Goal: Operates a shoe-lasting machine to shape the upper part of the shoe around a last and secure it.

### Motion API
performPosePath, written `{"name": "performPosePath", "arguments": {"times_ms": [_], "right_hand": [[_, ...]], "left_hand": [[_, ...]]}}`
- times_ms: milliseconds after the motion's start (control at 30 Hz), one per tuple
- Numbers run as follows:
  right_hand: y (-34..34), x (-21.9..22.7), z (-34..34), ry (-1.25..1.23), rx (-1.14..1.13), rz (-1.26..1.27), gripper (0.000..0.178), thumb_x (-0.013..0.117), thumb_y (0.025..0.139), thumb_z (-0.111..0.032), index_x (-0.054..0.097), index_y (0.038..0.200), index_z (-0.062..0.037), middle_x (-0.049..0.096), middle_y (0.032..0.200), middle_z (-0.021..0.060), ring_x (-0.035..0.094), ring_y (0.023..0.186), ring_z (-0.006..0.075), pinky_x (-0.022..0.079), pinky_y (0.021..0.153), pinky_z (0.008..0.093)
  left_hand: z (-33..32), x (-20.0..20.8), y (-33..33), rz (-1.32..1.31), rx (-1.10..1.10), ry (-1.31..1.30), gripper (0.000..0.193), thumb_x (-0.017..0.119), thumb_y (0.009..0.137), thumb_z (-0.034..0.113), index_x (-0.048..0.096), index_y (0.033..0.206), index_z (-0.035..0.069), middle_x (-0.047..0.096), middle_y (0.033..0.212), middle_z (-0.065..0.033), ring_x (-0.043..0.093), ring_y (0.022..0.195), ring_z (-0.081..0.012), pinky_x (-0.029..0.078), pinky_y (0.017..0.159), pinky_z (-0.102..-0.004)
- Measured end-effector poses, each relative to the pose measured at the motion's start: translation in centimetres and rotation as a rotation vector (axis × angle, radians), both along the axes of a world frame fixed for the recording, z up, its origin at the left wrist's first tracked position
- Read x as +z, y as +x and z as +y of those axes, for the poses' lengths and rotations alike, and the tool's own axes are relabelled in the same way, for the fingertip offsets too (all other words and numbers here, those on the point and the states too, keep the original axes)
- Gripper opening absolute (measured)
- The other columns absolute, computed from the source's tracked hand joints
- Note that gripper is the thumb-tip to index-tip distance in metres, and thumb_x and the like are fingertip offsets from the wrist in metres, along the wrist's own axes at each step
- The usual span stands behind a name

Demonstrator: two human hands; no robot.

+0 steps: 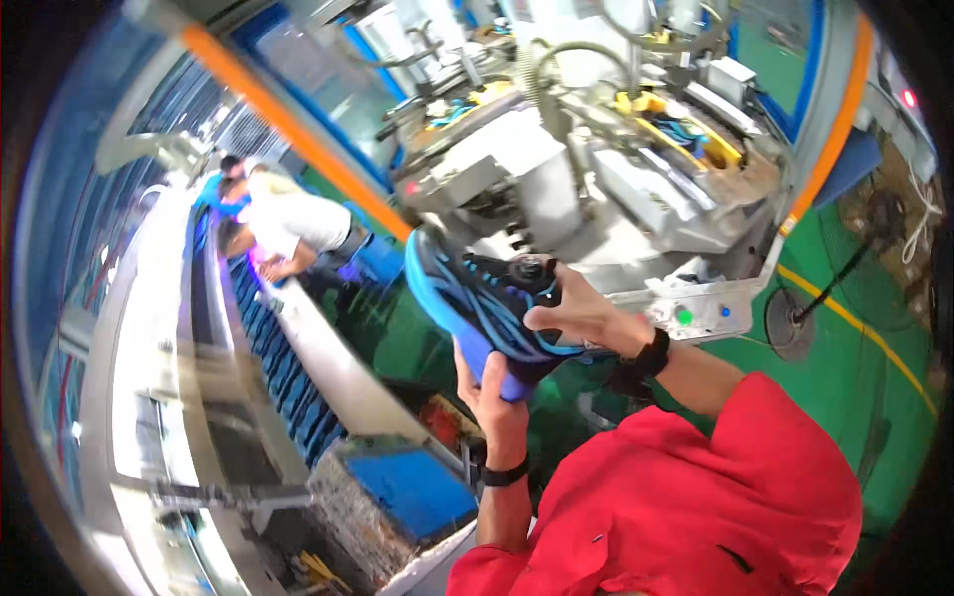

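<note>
A green floor point(870, 363) with a curved yellow stripe spreads beneath everything. Above the hands stands a big white and grey metal machine point(537, 164) with ribbed hoses and yellow holders, framed by slanting orange posts point(288, 109). Down the left runs a long, pale-sided conveyor point(338, 368) carrying a row of dark blue, slanting pieces, too blurred to identify. The wearer's red cloth shirt point(686, 477) fills the lower right. A co-worker in a white top point(298, 217) bends over the conveyor's far part, with others beyond. Near the conveyor's lower end sits a rough-sided block with a flat blue top point(412, 487).

The black-and-blue sports shoe point(487, 298), its bright blue sole shading into purple, is held tilted in the air in front of the machine, toe up and to the left. The left hand point(497, 407) is clamped on its lower end, thumb against the purple sole. The right hand point(586, 310) is closed on its upper side near the opening, thumb pressed to the shoe's side. A black band point(505, 472) circles each wrist. On the machine's front edge sit a round green button point(683, 316) and a smaller blue one point(725, 311).
</note>
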State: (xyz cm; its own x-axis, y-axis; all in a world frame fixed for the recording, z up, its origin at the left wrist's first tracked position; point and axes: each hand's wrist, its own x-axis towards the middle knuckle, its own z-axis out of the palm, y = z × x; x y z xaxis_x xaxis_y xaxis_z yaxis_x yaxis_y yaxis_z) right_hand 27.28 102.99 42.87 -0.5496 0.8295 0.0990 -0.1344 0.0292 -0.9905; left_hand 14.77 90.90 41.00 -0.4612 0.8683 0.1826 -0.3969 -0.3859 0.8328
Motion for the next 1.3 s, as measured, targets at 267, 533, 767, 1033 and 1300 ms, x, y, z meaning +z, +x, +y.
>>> {"name": "performPosePath", "arguments": {"times_ms": [267, 533, 767, 1033, 1300], "right_hand": [[20.9, -3.2, 11.5, -0.141, -0.655, -0.171, 0.069, 0.08, 0.059, -0.022, 0.057, 0.122, -0.0024, 0.063, 0.105, 0.0103, 0.059, 0.095, 0.0211, 0.047, 0.089, 0.0306], [33.6, -5.5, 16.5, 0.123, -0.984, -0.168, 0.063, 0.073, 0.062, -0.009, 0.057, 0.122, -0.0037, 0.06, 0.109, 0.0056, 0.057, 0.098, 0.0153, 0.045, 0.091, 0.0281], [36.8, -6.3, 18.6, 0.11, -1.27, -0.371, 0.058, 0.067, 0.068, -0.004, 0.054, 0.125, 0.0006, 0.06, 0.105, 0.0061, 0.058, 0.087, 0.0118, 0.049, 0.079, 0.0248], [35.7, -1.2, 35.1, 0.227, -1.053, -0.85, 0.056, 0.073, 0.066, -0.018, 0.058, 0.115, 0.0046, 0.066, 0.097, 0.0116, 0.062, 0.086, 0.0181, 0.05, 0.077, 0.0278], [19.7, -6.6, 49.5, 0.126, -0.484, -1.322, 0.052, 0.071, 0.066, -0.029, 0.063, 0.106, 0.0036, 0.065, 0.109, 0.0257, 0.065, 0.099, 0.0367, 0.054, 0.084, 0.0415]], "left_hand": [[17.7, -2.2, 15.0, 0.148, -0.453, -0.153, 0.073, 0.065, 0.091, 0.025, 0.028, 0.148, 0.0, 0.039, 0.146, -0.0185, 0.043, 0.13, -0.0236, 0.035, 0.106, -0.0339], [43.5, -12.6, 23.1, 0.693, -0.03, -0.402, 0.04, 0.073, 0.081, 0.035, 0.065, 0.092, -0.003, 0.067, 0.082, -0.0106, 0.062, 0.076, -0.017, 0.048, 0.07, -0.033], [55.6, -19.6, 23.2, 1.13, 0.069, -0.565, 0.035, 0.07, 0.074, 0.025, 0.061, 0.097, -0.001, 0.066, 0.092, -0.0255, 0.064, 0.09, -0.0426, 0.05, 0.081, -0.0491], [51.4, -15.9, 16.6, -0.019, -0.155, -0.687, 0.025, 0.078, 0.07, 0.014, 0.056, 0.059, 0.008, 0.05, 0.062, 0.0044, 0.047, 0.05, -0.0083, 0.038, 0.043, -0.0254], [30.8, -6.1, 6.9, -0.124, -0.33, -0.803, 0.036, 0.068, 0.084, 0.013, 0.062, 0.115, -0.005, 0.064, 0.091, -0.0032, 0.05, 0.055, -0.0046, 0.035, 0.044, -0.0194]]}}
